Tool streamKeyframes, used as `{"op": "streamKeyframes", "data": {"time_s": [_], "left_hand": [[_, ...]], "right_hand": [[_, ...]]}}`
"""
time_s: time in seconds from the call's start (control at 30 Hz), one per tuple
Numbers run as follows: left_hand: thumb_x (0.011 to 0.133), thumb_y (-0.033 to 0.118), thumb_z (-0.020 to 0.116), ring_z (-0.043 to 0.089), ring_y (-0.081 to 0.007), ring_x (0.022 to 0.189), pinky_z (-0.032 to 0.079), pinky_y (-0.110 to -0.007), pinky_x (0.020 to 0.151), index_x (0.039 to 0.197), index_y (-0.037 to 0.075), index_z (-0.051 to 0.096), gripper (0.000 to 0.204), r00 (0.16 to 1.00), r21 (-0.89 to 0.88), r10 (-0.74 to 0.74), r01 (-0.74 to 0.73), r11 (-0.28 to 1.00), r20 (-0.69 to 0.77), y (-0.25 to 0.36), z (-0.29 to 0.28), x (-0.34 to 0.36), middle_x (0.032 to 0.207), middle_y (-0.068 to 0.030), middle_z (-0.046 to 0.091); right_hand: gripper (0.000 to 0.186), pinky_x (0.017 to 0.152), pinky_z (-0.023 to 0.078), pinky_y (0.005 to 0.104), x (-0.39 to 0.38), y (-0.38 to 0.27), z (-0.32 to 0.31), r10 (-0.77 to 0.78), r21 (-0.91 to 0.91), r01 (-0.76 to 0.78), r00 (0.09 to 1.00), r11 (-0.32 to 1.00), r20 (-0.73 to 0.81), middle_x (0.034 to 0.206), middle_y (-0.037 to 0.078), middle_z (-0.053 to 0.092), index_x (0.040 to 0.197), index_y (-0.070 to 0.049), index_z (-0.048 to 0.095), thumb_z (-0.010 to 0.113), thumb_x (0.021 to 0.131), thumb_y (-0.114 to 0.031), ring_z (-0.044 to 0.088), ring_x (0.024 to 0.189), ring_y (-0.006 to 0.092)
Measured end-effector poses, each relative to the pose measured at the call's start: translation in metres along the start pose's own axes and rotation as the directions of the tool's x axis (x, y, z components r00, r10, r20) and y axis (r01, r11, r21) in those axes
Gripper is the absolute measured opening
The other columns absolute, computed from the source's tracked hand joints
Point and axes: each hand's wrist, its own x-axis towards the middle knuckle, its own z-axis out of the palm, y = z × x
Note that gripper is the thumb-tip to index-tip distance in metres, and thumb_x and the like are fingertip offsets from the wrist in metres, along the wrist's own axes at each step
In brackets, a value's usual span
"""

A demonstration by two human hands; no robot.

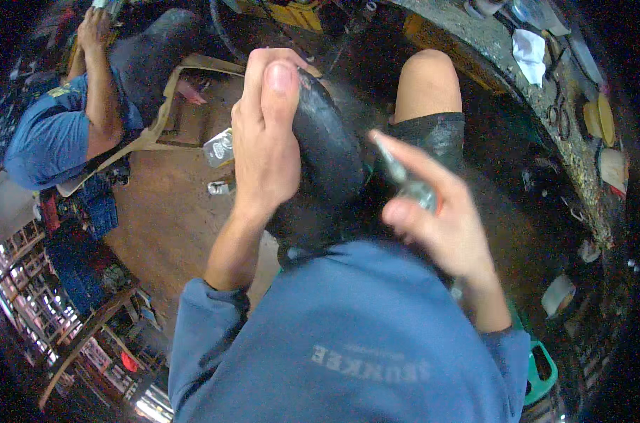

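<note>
Our shirt (320, 303) spreads nearest; our left hand (267, 148) clamps a black object (330, 148), our right hand (443, 204) grips a blurred tool (397, 171) beside it.

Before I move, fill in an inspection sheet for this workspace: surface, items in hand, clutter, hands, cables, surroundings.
Surface: brown floor to the left; a worn, speckled bench at right.
Items in hand: a rounded black object; a slender tool, blurred.
Clutter: white sheet and scissors on the bench; small grey item on the floor.
Hands: left hand grips the black object; right hand holds the tool.
Cables: nothing seen that is clearly one.
Surroundings: another person in a blue shirt, upper left.
</note>
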Motion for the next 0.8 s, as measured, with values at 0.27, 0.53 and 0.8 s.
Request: {"op": "streamKeyframes", "data": {"time_s": [0.27,0.53,0.8], "left_hand": [[0.117,0.052,0.040,0.070,-0.0208,0.086,0.055,-0.036,0.080,0.122,0.003,0.061,0.054,0.968,-0.182,0.050,-0.097,0.979,-0.245,-0.003,0.025,-0.026,0.096,-0.0129,0.075],[0.117,0.052,0.039,0.069,-0.0194,0.084,0.054,-0.033,0.077,0.122,0.003,0.060,0.054,0.960,-0.180,0.061,-0.113,0.977,-0.274,-0.001,0.033,-0.032,0.096,-0.0129,0.075],[0.117,0.051,0.041,0.068,-0.0195,0.080,0.054,-0.034,0.073,0.122,0.004,0.060,0.051,0.948,-0.131,0.099,-0.145,0.981,-0.304,-0.002,0.039,-0.031,0.093,-0.0127,0.075]], "right_hand": [[0.069,0.064,0.046,0.0225,-0.015,0.017,0.046,0.088,0.092,-0.078,0.990,0.993,-0.111,0.090,-0.006,0.067,0.162,-0.011,0.059,0.082,0.100,-0.033,0.054,0.070,0.0033],[0.067,0.071,0.045,0.0221,-0.022,0.022,0.051,0.126,0.118,-0.110,0.982,0.987,-0.141,0.119,-0.002,0.073,0.161,-0.009,0.060,0.083,0.100,-0.026,0.051,0.078,0.0031],[0.067,0.093,0.050,0.0259,-0.022,0.021,0.046,0.160,0.062,-0.152,0.977,0.986,-0.141,0.141,0.003,0.071,0.160,-0.004,0.059,0.083,0.100,-0.024,0.061,0.100,0.0080]]}}
